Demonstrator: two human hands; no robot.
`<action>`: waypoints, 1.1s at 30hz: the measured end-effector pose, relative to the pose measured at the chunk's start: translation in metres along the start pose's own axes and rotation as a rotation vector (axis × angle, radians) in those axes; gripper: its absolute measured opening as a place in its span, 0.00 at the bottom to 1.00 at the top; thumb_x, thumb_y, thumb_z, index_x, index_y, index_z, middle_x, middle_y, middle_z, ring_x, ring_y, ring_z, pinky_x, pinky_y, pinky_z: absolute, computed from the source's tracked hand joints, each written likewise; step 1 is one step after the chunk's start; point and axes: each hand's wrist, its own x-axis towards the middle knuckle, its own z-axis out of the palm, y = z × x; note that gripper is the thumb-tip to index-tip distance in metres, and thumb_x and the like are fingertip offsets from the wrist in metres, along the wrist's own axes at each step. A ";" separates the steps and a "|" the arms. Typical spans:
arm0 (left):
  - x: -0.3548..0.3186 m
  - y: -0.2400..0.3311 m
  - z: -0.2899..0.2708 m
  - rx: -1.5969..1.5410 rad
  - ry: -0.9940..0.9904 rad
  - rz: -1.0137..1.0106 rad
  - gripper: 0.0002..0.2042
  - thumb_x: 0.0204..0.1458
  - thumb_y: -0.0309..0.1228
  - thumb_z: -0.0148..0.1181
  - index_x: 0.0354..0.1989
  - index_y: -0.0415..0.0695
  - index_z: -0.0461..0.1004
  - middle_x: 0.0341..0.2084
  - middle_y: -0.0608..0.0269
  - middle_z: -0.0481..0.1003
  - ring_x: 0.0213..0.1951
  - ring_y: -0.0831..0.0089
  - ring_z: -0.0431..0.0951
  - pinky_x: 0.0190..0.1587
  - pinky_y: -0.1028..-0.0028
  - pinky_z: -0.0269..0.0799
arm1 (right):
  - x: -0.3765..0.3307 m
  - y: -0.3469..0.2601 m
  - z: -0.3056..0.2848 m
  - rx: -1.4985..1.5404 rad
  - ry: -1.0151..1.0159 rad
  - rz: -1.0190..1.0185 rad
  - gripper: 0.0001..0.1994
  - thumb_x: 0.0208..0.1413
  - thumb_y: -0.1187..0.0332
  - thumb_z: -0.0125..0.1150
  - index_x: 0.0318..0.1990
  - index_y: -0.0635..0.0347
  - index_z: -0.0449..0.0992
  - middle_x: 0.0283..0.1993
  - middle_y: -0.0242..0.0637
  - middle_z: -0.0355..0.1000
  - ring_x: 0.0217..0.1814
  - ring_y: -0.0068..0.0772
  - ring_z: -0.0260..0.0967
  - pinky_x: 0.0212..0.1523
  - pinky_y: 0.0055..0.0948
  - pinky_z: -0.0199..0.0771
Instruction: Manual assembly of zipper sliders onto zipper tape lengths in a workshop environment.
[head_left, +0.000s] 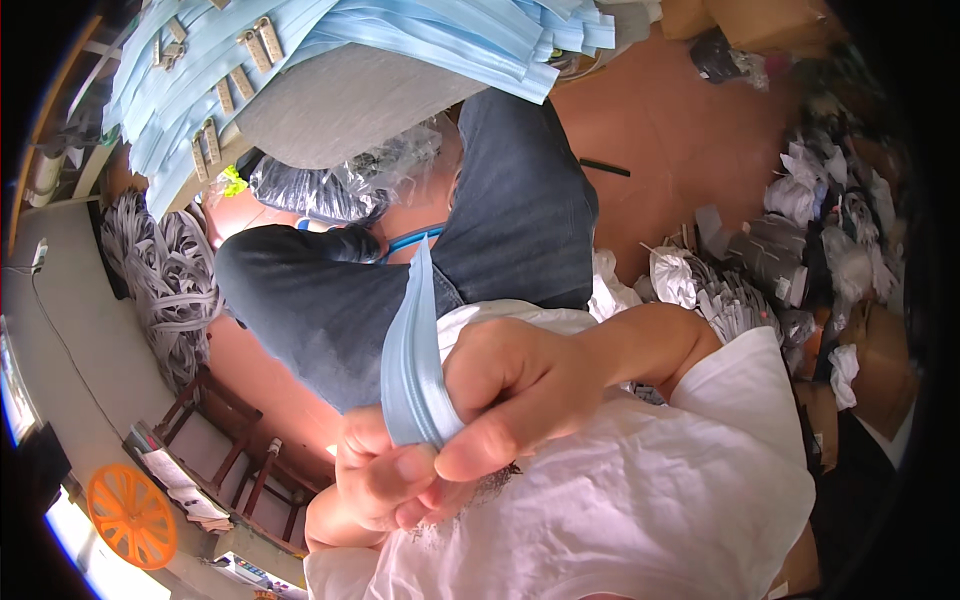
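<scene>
The grey counter (350, 105) spans 11 to 12 o'clock, with a broad fan of pale blue strips (420, 25) spread over it. Several ends overhang its near edge, so a knee or sleeve catching them could drag part of the fan down or muddle its order.

Open-looking cardboard boxes (775, 25) sit between 1 and 2 o'clock, another carton (875, 365) just past 3; what they contain is not visible. At 10 o'clock, a clear plastic bag (325, 190) on the floor holds something dark, too creased over to identify. White plastic bags (795, 195) crowd 2 o'clock among loose bundles, contents hidden.

The right hand (530, 395) and left hand (385, 465) are together just below the middle, towards 6 and 7 o'clock, both pinching the lower end of one blue zipper strip (410, 355). Its free end stands up towards 11 o'clock, over the trousers. The strip bows and turns between the fingers, so uneven pressure could twist it or skew its ridged line; a loose pinch could let it spring away. Whether anything small is trapped under the thumbs cannot be told.

Smallest are the beige clip-like pieces (260, 45) between 10 and 11 o'clock, lying on the fan; a tug on the strips beneath could scatter them.
</scene>
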 end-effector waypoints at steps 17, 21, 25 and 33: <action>0.007 0.000 0.004 -0.235 -0.135 -0.197 0.17 0.56 0.33 0.49 0.21 0.32 0.67 0.04 0.73 0.58 0.05 0.83 0.53 0.07 0.80 0.51 | -0.007 0.015 0.011 0.472 0.197 0.216 0.11 0.61 0.67 0.58 0.29 0.64 0.76 0.21 0.30 0.70 0.15 0.15 0.57 0.15 0.19 0.54; 0.008 0.002 0.007 -0.081 -0.067 -0.109 0.18 0.57 0.36 0.50 0.21 0.34 0.68 0.05 0.72 0.59 0.06 0.83 0.54 0.08 0.80 0.52 | -0.003 0.010 0.004 0.488 0.132 0.213 0.13 0.63 0.65 0.57 0.29 0.63 0.74 0.21 0.28 0.68 0.17 0.15 0.58 0.16 0.19 0.54; 0.008 0.003 0.004 0.145 -0.018 0.039 0.19 0.59 0.38 0.51 0.22 0.35 0.69 0.05 0.71 0.61 0.07 0.83 0.56 0.09 0.79 0.54 | -0.004 -0.002 -0.003 0.120 0.077 0.142 0.17 0.66 0.59 0.54 0.27 0.60 0.70 0.22 0.25 0.66 0.21 0.14 0.59 0.20 0.19 0.56; 0.015 -0.011 -0.025 0.548 0.023 0.703 0.18 0.54 0.28 0.65 0.49 0.37 0.65 0.36 0.54 0.73 0.35 0.73 0.71 0.40 0.73 0.68 | -0.005 -0.005 -0.015 -0.516 0.064 -0.076 0.21 0.69 0.56 0.49 0.27 0.62 0.67 0.21 0.30 0.65 0.21 0.21 0.60 0.23 0.28 0.59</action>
